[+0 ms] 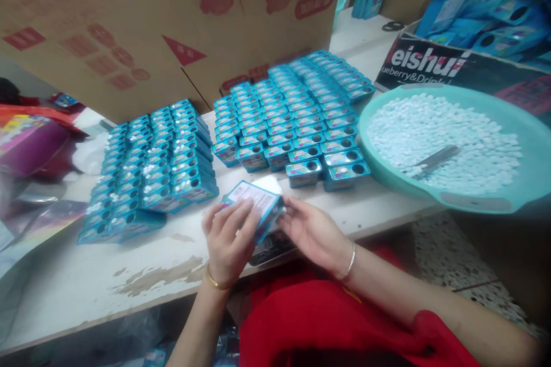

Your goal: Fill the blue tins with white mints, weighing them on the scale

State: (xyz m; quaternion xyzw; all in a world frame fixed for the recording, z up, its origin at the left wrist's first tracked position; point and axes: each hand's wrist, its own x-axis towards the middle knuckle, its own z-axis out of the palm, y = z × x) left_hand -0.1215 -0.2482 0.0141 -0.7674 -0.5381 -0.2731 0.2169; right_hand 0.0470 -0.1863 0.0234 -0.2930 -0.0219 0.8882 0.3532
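Tilted over the table's front edge is a small blue box (262,198) with a pale printed label facing up. My left hand (232,235) is closed around it from the left, fingers across the label. At the box's right end, my right hand (316,235) has its fingers curled together, with small white tablets (282,210) showing at the fingertips. How many it holds is hidden. Under the box lies a dark flat device (271,249), mostly covered by the hands. To the right, a mint-green basin (469,202) holds many white tablets with a dark scoop (437,160) among them.
Rows of upright blue boxes (297,120) fill the table's middle; another block of boxes (150,160), topped with white tablets, stands left. A large cardboard carton (150,17) rises behind. A black printed carton (422,63) of blue boxes sits behind the basin.
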